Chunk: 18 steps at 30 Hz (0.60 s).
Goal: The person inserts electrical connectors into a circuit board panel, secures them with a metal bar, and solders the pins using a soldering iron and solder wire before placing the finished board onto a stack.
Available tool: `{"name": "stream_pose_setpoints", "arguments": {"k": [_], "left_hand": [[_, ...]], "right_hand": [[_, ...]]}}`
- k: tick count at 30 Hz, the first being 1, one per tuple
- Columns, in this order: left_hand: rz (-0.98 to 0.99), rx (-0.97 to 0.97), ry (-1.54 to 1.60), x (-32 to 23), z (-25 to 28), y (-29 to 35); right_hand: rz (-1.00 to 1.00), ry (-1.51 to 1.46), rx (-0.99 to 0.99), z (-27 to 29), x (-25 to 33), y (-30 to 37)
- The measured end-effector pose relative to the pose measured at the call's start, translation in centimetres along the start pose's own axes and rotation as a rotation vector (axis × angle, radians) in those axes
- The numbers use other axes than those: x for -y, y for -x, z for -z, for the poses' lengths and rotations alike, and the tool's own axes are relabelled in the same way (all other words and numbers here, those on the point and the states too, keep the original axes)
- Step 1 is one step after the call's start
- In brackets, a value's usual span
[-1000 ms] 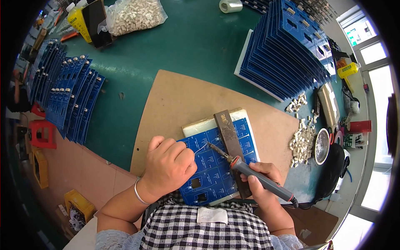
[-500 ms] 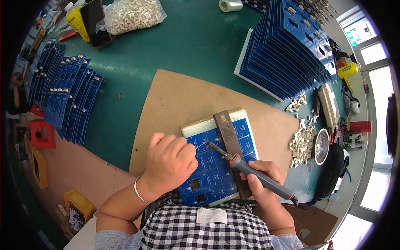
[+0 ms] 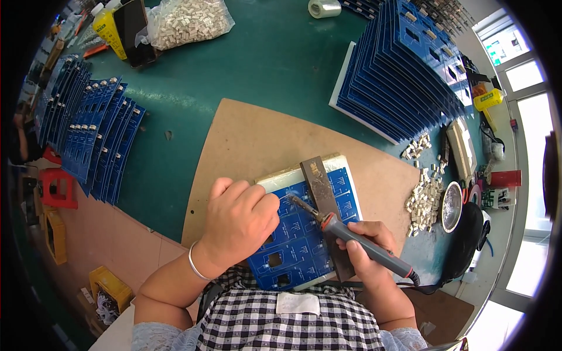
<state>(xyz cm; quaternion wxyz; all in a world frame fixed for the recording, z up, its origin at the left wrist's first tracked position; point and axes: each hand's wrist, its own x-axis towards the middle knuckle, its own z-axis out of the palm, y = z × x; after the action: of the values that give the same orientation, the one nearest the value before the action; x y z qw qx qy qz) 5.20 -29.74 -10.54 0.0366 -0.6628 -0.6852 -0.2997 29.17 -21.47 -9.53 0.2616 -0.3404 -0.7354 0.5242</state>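
Observation:
A blue circuit board [image 3: 301, 248] lies in front of me on a pale wrapped pad [image 3: 275, 180], with a dark metal bar [image 3: 321, 190] lying across it. My right hand [image 3: 369, 243] is wrapped round the grey handle of a soldering iron [image 3: 374, 251]. The iron crosses over the bar, and its tip reaches the board's upper left part, where a thin wisp of smoke seems to show. Just left of that tip is my left hand [image 3: 237, 219], fingers curled closed over the board's left edge. Whatever its fingers hold is hidden.
A brown board [image 3: 234, 140] lies beneath the pad on the green table [image 3: 257, 64]. Stacked blue circuit boards [image 3: 392, 76] stand at the far right, more boards [image 3: 99, 134] at the left. Loose white connectors [image 3: 424, 202] lie beside a round metal dish [image 3: 451, 206]. A bag of connectors [image 3: 190, 23] sits far off.
My left hand has shifted slightly up and right over the board. The iron stays almost still, its tip at about the same spot.

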Motion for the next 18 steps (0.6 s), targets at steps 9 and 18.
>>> {"name": "stream_pose_setpoints", "arguments": {"k": [9, 18], "left_hand": [[0.03, -0.02, -0.045, -0.2, 1.4, 1.7], [0.055, -0.046, 0.006, -0.5, 0.6, 2.2]], "right_hand": [[0.075, -0.084, -0.03, 1.0, 0.9, 1.1], [0.155, -0.009, -0.028, -0.2, 0.5, 1.8]]}}
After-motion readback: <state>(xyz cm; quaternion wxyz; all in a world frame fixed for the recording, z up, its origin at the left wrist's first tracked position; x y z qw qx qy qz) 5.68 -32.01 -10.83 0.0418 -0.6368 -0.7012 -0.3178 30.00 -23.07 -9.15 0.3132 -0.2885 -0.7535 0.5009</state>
